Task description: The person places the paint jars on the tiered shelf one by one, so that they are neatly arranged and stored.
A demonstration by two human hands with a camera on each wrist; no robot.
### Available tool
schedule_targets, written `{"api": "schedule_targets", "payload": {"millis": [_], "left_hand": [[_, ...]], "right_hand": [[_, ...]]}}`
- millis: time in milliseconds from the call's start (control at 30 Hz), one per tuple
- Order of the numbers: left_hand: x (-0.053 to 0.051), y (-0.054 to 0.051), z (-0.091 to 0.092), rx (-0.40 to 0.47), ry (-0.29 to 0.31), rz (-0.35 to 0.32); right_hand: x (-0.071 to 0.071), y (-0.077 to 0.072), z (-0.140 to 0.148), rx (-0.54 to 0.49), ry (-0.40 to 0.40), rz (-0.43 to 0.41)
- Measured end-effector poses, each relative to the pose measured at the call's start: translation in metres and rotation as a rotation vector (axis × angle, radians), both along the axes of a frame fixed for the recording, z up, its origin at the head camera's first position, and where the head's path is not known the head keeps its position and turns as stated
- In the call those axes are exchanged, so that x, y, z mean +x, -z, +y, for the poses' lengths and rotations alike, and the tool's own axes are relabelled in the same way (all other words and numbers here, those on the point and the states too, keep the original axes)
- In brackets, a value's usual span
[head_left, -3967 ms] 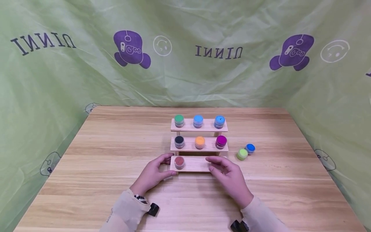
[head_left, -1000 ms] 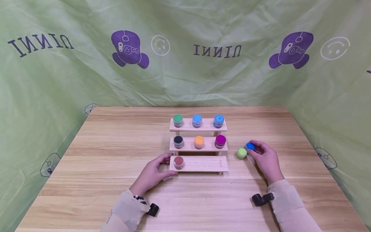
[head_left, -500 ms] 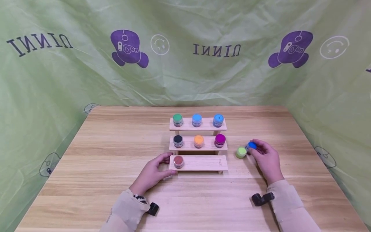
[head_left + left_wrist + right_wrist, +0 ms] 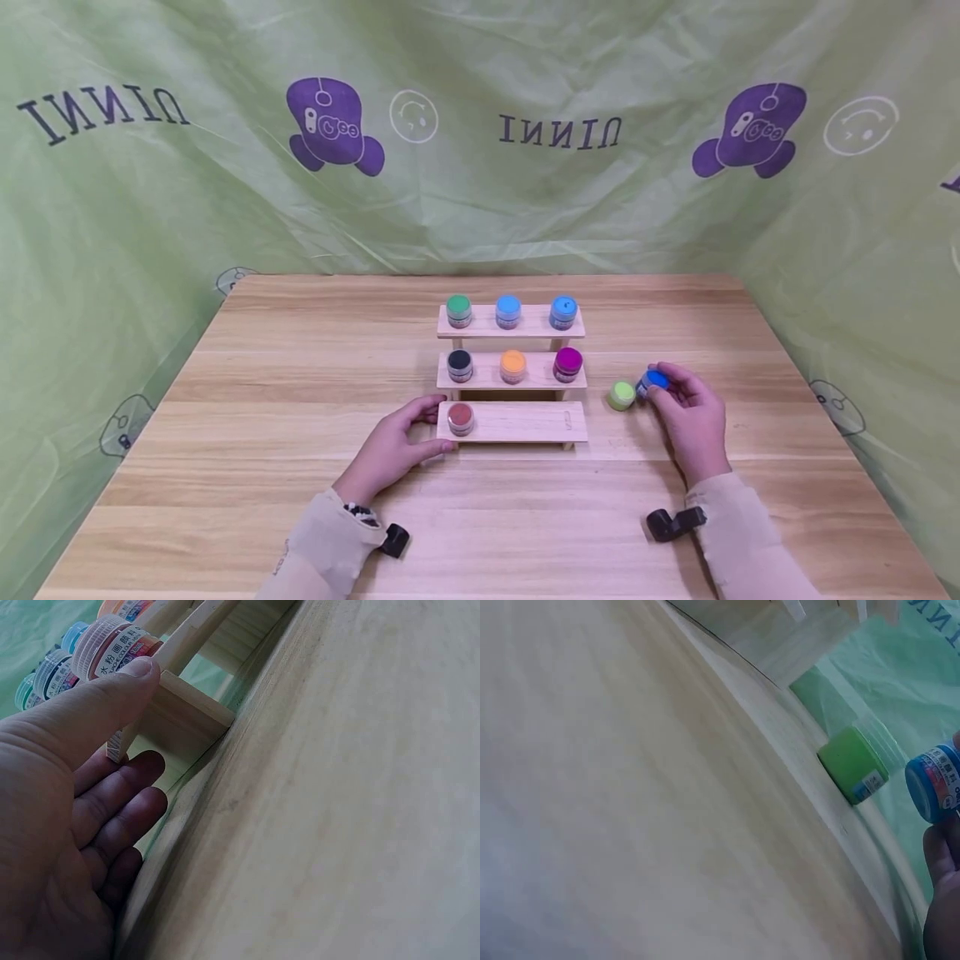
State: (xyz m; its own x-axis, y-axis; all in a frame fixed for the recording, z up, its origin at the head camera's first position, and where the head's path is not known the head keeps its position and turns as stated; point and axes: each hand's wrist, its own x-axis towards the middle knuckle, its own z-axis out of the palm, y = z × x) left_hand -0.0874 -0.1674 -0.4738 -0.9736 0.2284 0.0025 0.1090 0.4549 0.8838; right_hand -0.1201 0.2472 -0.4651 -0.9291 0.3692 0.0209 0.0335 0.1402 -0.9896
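My left hand [image 4: 395, 448] holds the left end of a three-tier wooden stand [image 4: 517, 423], thumb at the front edge of its lowest shelf. In the left wrist view, the thumb [image 4: 112, 701] lies beside a brown paint jar [image 4: 112, 649] and the other fingers curl below the shelf. Between thumb and fingers my right hand [image 4: 693, 421] pinches a blue paint jar [image 4: 654, 381], seen tilted and off the table in the right wrist view. Left of it, a light green paint jar [image 4: 622, 396] stands on the table, apart from the stand.
Green, light blue and blue jars [image 4: 563, 312] line the top shelf. On the middle shelf stand black, orange and purple jars [image 4: 567, 365]. The brown jar sits at the lowest shelf's left end. Behind the wooden table [image 4: 300, 358] hangs a green printed curtain [image 4: 450, 200].
The right hand has gone from the lowest shelf's right end to the blue jar, gripped it and shifted it slightly right, away from the light green jar. The left hand stays at the stand.
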Motion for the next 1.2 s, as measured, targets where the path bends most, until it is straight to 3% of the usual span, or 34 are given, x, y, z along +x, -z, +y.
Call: {"api": "schedule_targets", "payload": {"millis": [233,633,967,1200], "left_hand": [[-0.001,0.001,0.000,0.002,0.001,0.002],[0.000,-0.002,0.001,0.002,0.005,-0.005],[0.001,-0.002,0.001,0.004,0.003,-0.006],[0.000,-0.002,0.001,0.002,0.004,-0.002]], "right_hand": [[0.010,-0.001,-0.010,0.061,-0.006,0.049],[0.021,-0.007,-0.025,0.039,-0.033,0.117],[0.028,-0.009,-0.040,0.053,-0.132,0.251],[0.033,-0.011,-0.048,0.088,-0.196,0.269]]}}
